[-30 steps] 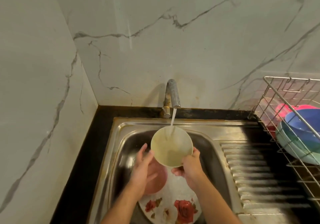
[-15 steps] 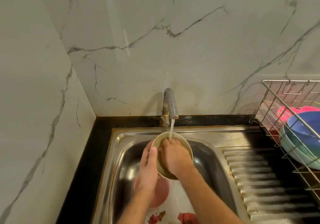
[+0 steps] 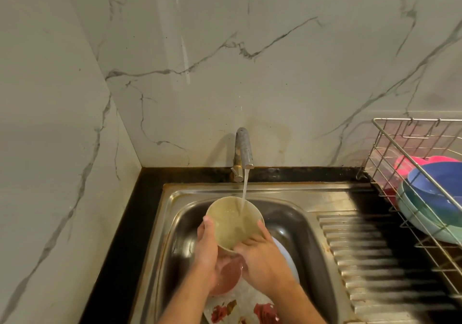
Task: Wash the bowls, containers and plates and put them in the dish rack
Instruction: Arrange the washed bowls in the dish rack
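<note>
The person is rinsing a cream bowl under the tap, with water running onto its inner wall. The left hand is gripping the bowl's rim at 9 o'clock, and the right hand is gripping it at 4 o'clock, fingers curled over the rim into the bowl. The bowl is tilting above the sink. Still waiting below the hands are a pink bowl, a white plate and a rose-patterned plate. At 3 o'clock, the dish rack is already holding a blue bowl, a teal dish and something pink. The task looks roughly halfway through: this bowl still needs racking, then the three pieces in the sink.
</note>
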